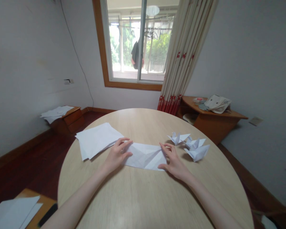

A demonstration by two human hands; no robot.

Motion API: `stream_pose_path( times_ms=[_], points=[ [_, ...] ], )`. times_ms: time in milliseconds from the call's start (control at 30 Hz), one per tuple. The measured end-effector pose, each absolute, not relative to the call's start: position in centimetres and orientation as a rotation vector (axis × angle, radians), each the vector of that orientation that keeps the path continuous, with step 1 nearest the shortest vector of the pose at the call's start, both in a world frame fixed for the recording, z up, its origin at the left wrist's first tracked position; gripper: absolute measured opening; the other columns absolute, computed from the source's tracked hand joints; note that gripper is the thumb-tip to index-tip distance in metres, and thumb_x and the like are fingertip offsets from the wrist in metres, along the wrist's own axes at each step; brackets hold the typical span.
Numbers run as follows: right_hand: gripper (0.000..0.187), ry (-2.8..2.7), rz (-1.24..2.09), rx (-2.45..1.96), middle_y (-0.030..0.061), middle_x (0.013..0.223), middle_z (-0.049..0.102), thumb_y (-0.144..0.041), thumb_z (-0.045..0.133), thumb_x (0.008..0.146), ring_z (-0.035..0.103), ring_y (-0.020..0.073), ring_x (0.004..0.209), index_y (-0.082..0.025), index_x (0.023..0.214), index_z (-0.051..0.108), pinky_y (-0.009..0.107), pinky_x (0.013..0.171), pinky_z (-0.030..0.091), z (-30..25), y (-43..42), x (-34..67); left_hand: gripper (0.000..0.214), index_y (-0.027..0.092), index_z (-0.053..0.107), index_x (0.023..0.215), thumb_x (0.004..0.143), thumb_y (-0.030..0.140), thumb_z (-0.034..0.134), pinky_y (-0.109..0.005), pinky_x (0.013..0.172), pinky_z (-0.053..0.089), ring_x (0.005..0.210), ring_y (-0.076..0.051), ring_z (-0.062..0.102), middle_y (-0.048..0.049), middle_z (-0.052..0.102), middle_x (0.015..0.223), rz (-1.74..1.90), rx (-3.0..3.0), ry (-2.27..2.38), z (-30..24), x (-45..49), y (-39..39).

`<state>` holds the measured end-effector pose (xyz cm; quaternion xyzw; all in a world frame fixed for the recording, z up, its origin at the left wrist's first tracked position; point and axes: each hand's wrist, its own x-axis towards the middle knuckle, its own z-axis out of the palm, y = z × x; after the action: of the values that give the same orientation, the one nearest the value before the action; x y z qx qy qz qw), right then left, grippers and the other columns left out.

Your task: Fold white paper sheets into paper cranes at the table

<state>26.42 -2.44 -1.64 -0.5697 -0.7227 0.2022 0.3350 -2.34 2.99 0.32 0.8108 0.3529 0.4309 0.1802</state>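
Note:
A white sheet of paper [145, 155] with several creases across it lies in front of me as a wide strip. My left hand [118, 152] holds its left end, thumb and fingertips on the paper. At the right end, my right hand [173, 160] holds the sheet the same way, with the thumb near the lower edge and the fingers near the upper one. Beyond my right hand stand several folded paper cranes [197, 151], close together. A stack of white paper [98, 140] lies just past my left hand, its sheets slightly fanned.
Everything rests on a round wooden table [143, 197]. More paper [16, 211] lies on a low surface at bottom left, beside a dark object [47, 214]. A corner cabinet [212, 119] with a cloth bag [218, 103] stands behind right, near the curtain [181, 57].

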Motion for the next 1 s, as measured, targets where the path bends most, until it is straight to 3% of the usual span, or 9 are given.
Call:
stream_pose_path(
  times_ms=[167, 433, 700, 867, 1000],
  points=[
    [0.073, -1.87, 0.238, -1.424, 0.0106, 0.132, 0.033, -0.027, 0.055, 0.083, 0.045, 0.0276, 0.118, -0.029, 0.149, 0.023, 0.047, 0.102, 0.039, -1.3, -2.6, 26.5, 0.036, 0.028, 0.059, 0.122, 0.086, 0.023, 0.061, -0.042, 0.095, 0.047, 0.107, -0.023, 0.057, -0.0065, 0.055, 0.12, 1.312, 2.323, 0.973, 0.6, -2.1, 2.5],
    [0.041, -1.902, 0.029, -1.283, 0.0116, 0.129, 0.041, -0.028, 0.042, 0.094, 0.051, 0.0244, 0.108, -0.029, 0.133, 0.053, 0.042, 0.09, 0.049, -0.7, -3.0, 26.3, 0.034, 0.029, 0.056, 0.126, 0.092, 0.029, 0.056, -0.04, 0.093, 0.048, 0.112, -0.024, 0.053, -0.0072, 0.052, 0.12, 1.288, 2.441, 0.932, 0.6, -2.1, 2.1],
    [0.044, -1.948, 0.049, -1.215, 0.0085, 0.131, 0.045, -0.017, 0.038, 0.092, 0.052, 0.0244, 0.111, -0.035, 0.127, 0.059, 0.04, 0.084, 0.052, -0.4, -3.6, 26.3, 0.022, 0.028, 0.066, 0.112, 0.093, 0.03, 0.056, -0.039, 0.09, 0.05, 0.103, -0.021, 0.054, -0.0068, 0.048, 0.123, 1.393, 2.425, 0.826, 0.8, -1.9, 1.8],
    [0.045, -1.948, 0.042, -1.151, 0.0076, 0.131, 0.048, -0.013, 0.039, 0.091, 0.053, 0.0232, 0.109, -0.035, 0.124, 0.061, 0.038, 0.082, 0.053, -0.4, -3.7, 26.4, 0.031, 0.028, 0.06, 0.121, 0.091, 0.034, 0.058, -0.04, 0.09, 0.05, 0.101, -0.021, 0.054, -0.0074, 0.049, 0.124, 1.403, 2.383, 0.834, 1.1, -1.8, 1.6],
    [0.047, -1.894, 0.065, -1.016, 0.0063, 0.127, 0.05, -0.009, 0.045, 0.088, 0.056, 0.0206, 0.101, -0.037, 0.121, 0.063, 0.036, 0.077, 0.054, -0.5, -3.3, 26.4, 0.026, 0.027, 0.065, 0.113, 0.089, 0.036, 0.061, -0.041, 0.089, 0.05, 0.099, -0.021, 0.055, -0.0076, 0.049, 0.124, 1.414, 2.363, 0.819, 1.1, -1.8, 1.7]
  ],
)
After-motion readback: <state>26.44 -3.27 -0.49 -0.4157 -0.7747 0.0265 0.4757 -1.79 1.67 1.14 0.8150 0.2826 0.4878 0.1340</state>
